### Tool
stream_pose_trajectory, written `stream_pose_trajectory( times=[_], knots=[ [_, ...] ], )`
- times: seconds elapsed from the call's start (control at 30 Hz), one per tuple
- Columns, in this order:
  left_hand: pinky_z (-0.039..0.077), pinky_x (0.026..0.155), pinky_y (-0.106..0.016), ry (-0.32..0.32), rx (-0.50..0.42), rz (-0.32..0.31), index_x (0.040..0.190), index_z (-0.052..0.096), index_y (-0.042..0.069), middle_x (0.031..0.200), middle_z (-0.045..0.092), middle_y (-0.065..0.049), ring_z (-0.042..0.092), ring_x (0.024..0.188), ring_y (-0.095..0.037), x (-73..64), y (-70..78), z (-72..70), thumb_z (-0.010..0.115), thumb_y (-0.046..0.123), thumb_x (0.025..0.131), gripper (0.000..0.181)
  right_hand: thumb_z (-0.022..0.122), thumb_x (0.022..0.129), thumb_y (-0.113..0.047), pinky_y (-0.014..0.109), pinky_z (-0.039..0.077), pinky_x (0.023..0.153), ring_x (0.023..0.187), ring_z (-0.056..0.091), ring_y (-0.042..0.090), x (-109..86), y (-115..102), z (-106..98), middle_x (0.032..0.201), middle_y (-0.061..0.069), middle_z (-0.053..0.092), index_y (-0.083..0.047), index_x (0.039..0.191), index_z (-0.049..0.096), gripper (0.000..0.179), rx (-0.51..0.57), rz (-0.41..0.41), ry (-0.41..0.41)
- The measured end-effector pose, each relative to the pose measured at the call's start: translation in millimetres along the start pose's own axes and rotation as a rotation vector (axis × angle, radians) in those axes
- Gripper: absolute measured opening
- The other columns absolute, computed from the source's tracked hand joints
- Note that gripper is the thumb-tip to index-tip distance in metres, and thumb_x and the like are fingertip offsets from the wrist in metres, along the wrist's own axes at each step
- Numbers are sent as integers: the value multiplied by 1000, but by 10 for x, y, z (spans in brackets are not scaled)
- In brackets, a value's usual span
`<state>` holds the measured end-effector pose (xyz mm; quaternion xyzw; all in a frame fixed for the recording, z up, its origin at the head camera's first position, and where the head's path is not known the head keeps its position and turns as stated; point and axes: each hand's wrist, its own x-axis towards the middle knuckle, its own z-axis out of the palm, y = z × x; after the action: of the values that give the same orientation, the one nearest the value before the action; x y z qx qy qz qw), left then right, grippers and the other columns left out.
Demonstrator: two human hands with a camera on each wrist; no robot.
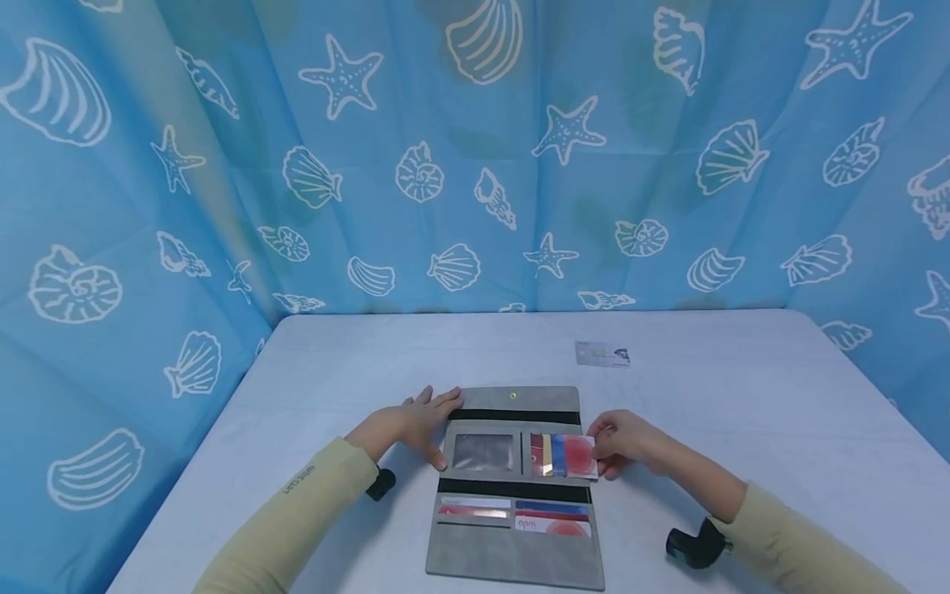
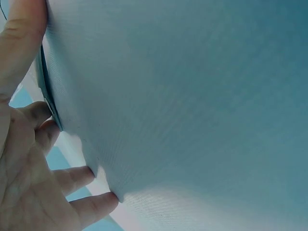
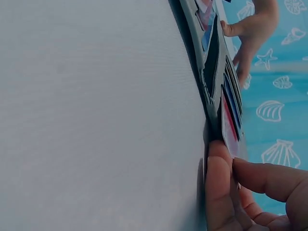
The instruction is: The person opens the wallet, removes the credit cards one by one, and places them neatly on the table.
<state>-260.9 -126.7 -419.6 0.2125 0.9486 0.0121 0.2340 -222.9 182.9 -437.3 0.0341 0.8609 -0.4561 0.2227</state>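
A grey wallet (image 1: 512,561) lies unfolded on the white-covered table, with cards in several of its slots. My left hand (image 1: 419,425) rests at the wallet's upper left edge, fingers spread, beside a clear window pocket (image 1: 484,452). In the left wrist view, the fingertips (image 2: 98,207) touch the table surface. At the opposite edge my right hand (image 1: 623,441) pinches a card with a red circle (image 1: 579,455) between thumb and fingers. That card sits at the middle right slots, over other coloured cards, and juts slightly past the wallet's edge. In the right wrist view, the card (image 3: 230,127) shows edge-on.
A silvery transparent card (image 1: 602,354) lies alone on the table (image 1: 356,355) behind the wallet. Lower slots hold more cards (image 1: 552,524). Black wrist devices (image 1: 698,546) sit under both forearms. A blue curtain with shells and starfish (image 1: 475,165) hangs around the table.
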Motion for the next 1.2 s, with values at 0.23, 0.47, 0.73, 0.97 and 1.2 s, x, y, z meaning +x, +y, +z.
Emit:
stream_pose_trajectory(
  times=[0.23,0.47,0.73,0.97,1.2],
  knots=[
    [15,109,-54,-3,-8,6,147,17,16,155,8,0,5,140,-36,-5,-2,-3,78,43,67,105,64,80,-6,25,53,59,55,57,18,-81,85,-99,77,11,57,2,107,49,32,24,-14,-18],
    [15,109,-55,-1,-13,8,147,17,15,155,8,-1,5,140,-36,5,-15,6,78,43,67,105,66,78,-10,24,52,60,55,54,17,-129,142,-190,79,10,56,0,108,49,35,14,3,-12],
    [15,109,-55,3,-13,6,147,17,16,155,8,0,5,140,-36,15,-16,15,78,43,66,105,63,80,-12,24,51,60,54,54,16,-167,211,-304,78,9,56,2,111,48,37,31,-7,-26],
    [14,110,-54,4,-11,-3,147,17,17,155,8,1,5,140,-35,23,-15,23,78,43,66,105,60,82,-11,25,51,60,56,54,17,-193,253,-368,77,9,57,4,111,47,35,58,8,-50],
    [15,109,-54,9,-11,0,147,18,17,155,8,0,6,140,-35,13,-15,21,78,43,66,105,61,83,-11,26,52,61,58,55,18,-228,301,-442,80,10,57,5,115,45,39,102,23,-45]
  ],
)
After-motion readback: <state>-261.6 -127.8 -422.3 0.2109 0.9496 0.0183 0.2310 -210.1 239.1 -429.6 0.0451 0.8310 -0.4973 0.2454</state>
